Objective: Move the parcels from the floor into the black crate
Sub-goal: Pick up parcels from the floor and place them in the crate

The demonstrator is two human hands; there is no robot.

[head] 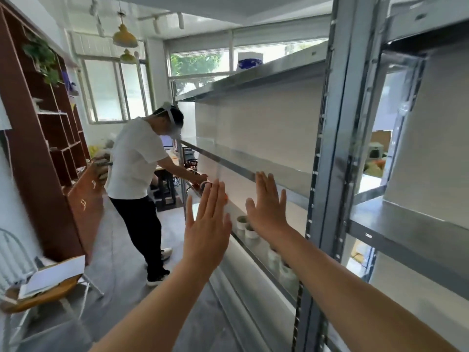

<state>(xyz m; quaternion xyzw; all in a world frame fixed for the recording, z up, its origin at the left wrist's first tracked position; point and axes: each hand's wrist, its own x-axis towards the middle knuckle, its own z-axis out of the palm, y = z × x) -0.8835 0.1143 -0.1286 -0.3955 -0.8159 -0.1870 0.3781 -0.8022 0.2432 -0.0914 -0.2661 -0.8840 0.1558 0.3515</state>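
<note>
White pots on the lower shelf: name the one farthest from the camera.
The white pot seen between the left hand and right hand; the others stand nearer, partly behind the right wrist and forearm.

Two hands are raised at centre frame: the left hand (206,224) and the right hand (267,209). One other person (137,168) stands at middle left. Two yellow lamps (124,36) (127,56) hang at upper left. At least four white pots (242,222) sit at centre, some partly hidden. One chair (15,252) is at lower left.
</note>
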